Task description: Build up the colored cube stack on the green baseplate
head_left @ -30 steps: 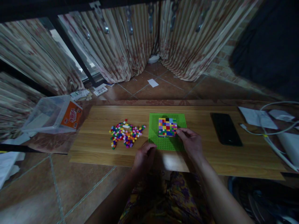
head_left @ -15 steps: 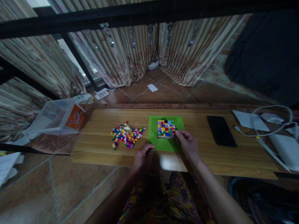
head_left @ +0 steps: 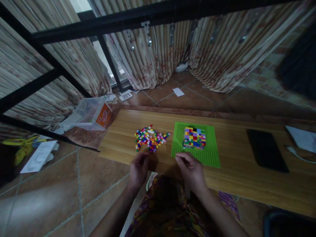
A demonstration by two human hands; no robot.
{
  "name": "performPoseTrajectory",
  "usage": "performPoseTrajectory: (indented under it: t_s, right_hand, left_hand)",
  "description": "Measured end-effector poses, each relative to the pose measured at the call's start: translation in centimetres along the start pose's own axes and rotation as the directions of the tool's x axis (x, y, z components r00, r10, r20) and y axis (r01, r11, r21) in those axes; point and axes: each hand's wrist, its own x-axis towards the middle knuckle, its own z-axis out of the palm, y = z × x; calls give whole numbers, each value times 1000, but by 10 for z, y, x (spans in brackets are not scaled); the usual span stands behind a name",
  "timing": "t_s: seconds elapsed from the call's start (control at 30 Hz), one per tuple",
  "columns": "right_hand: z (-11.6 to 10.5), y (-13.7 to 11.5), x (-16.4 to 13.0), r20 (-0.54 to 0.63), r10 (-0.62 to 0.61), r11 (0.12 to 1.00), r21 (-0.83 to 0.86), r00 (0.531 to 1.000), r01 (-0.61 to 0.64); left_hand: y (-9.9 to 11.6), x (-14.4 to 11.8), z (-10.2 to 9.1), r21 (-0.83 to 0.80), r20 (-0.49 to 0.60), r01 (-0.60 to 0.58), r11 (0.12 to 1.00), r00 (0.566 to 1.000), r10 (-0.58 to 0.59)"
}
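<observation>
My left hand [head_left: 138, 169] is at the near edge of the loose toy bricks [head_left: 149, 138], its fingers drawn together. Whatever it may hold is hidden or too small to see. A green baseplate [head_left: 212, 156] lies right of the pile, carrying a low block of multicoloured bricks [head_left: 195, 137] with a dark gap in its far row. At the plate's near left corner, my right hand [head_left: 191, 171] has thumb and forefinger pinched together. I cannot make out anything between them.
A black phone [head_left: 267, 149] lies on the wooden board [head_left: 237, 177], with a white cable [head_left: 300, 155] beyond it. Past the board's left end stands a clear plastic box [head_left: 90, 113] with an orange label. White paper [head_left: 178, 92] lies on the tiled floor.
My view has swung left. My right hand has left the brick block's right side for the plate's near left corner. My left hand has shifted from the plate's edge to the loose bricks.
</observation>
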Motion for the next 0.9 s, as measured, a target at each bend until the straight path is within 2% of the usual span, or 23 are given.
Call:
performPoseTrajectory:
  t_s: [0.07,0.17,0.23,0.33,0.43,0.63,0.9]
  right_hand:
    - [21,-3,4,116,-71,993,-85,991,81]
    - [50,-8,16,225,-174,951,-216,959,223]
    - [65,-10,24,260,-202,903,-325,944,282]
    - [79,-13,32,267,-180,822,-487,947,293]
    - [84,-13,33,266,-165,773,-563,950,292]
    - [85,-12,33,258,-180,732,-610,949,305]
    - [74,-14,27,313,-170,705,-624,934,337]
  left_hand:
    - [-2,4,-3,20,-8,14,1000,1000,-14]
    - [0,9,-3,54,6,-4,999,1000,3]
    - [4,11,-3,68,14,-18,998,1000,18]
    - [6,13,-3,75,26,-28,997,999,26]
    - [6,14,-3,81,34,-38,996,999,35]
    - [4,16,0,98,60,-75,992,996,70]
    - [4,19,5,160,77,-93,983,994,82]
